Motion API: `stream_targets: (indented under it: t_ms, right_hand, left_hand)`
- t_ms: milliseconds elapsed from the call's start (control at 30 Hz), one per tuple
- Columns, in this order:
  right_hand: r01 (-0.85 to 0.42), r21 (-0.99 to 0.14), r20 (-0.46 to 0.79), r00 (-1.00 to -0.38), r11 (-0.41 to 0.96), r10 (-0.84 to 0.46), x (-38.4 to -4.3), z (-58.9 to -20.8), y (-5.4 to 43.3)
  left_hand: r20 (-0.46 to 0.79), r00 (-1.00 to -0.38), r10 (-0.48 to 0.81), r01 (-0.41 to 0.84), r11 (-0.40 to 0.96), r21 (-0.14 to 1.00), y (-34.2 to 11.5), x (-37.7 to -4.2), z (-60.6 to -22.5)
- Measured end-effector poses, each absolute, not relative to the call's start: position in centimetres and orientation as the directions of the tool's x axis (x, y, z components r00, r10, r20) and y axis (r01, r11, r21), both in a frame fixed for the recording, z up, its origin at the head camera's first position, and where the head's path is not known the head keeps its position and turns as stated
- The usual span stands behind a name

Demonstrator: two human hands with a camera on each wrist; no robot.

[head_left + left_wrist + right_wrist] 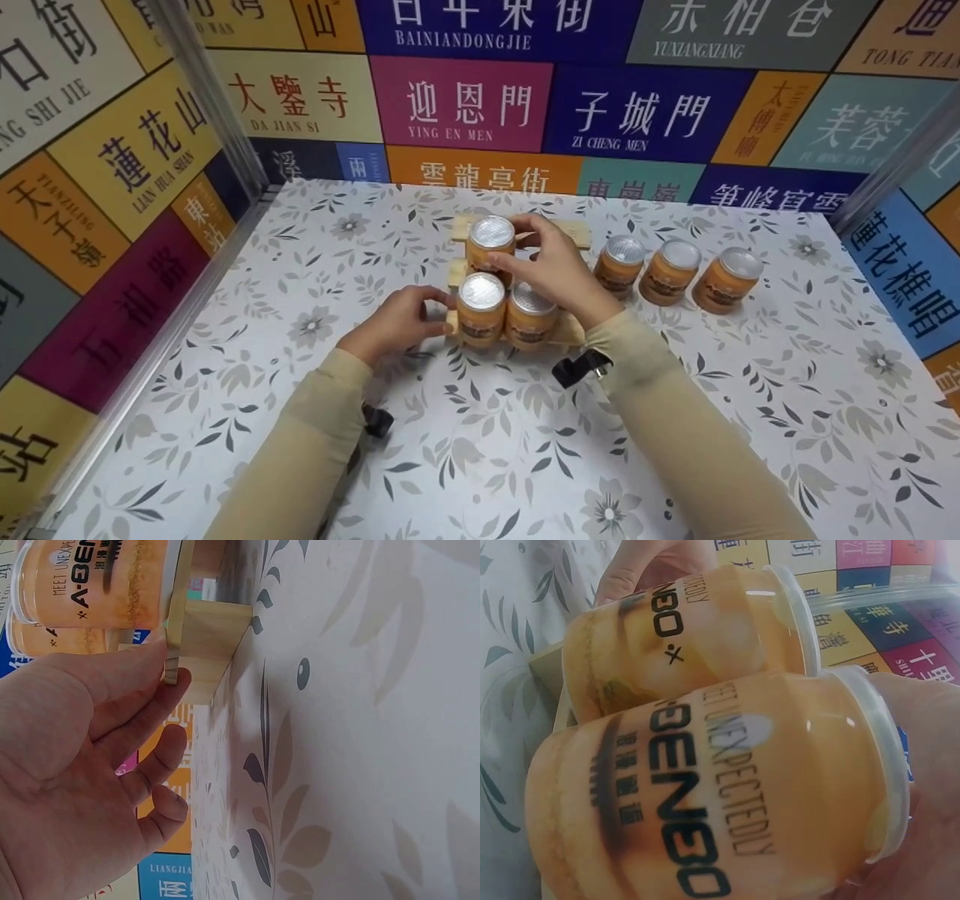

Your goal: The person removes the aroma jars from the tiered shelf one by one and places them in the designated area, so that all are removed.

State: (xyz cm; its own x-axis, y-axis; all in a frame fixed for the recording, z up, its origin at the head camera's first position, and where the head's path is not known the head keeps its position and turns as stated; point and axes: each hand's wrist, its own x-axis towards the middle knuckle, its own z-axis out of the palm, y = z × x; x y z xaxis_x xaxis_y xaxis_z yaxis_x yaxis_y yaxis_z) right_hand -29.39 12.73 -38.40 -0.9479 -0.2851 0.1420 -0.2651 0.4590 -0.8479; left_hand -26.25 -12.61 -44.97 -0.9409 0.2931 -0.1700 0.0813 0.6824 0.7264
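A stepped wooden stand (pixel 571 332) rests on the table, with orange cans with silver lids on it. Side by side on its front step are a left can (pixel 481 313) and a right can (pixel 529 326). Behind them is a third can (pixel 491 234), held between the thumb and fingers of my right hand (pixel 556 268). My left hand (pixel 394 321) pinches the left end of the front step between thumb and index finger; the left wrist view shows this at the board's edge (pixel 174 652). Two cans fill most of the right wrist view, the nearer can (pixel 712 787) overlapping the other.
To the right of the stand, three more cans stand in a row on the table: a near one (pixel 619 268), a middle one (pixel 670 272) and an outer one (pixel 727 280). Colourful panels with printed characters (pixel 461 105) enclose the flower-patterned table (pixel 480 465) at the back and sides.
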Motion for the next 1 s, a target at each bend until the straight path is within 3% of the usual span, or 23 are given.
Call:
stream_targets:
  t_ms: [1000]
  right_hand:
    - [-0.260,-0.908,0.184,-0.952,0.328,-0.246,-29.65,-38.76,12.57]
  left_hand:
    - [-0.141,-0.938,0.317,0.119,0.676,0.728,-12.74,-26.11,-44.81]
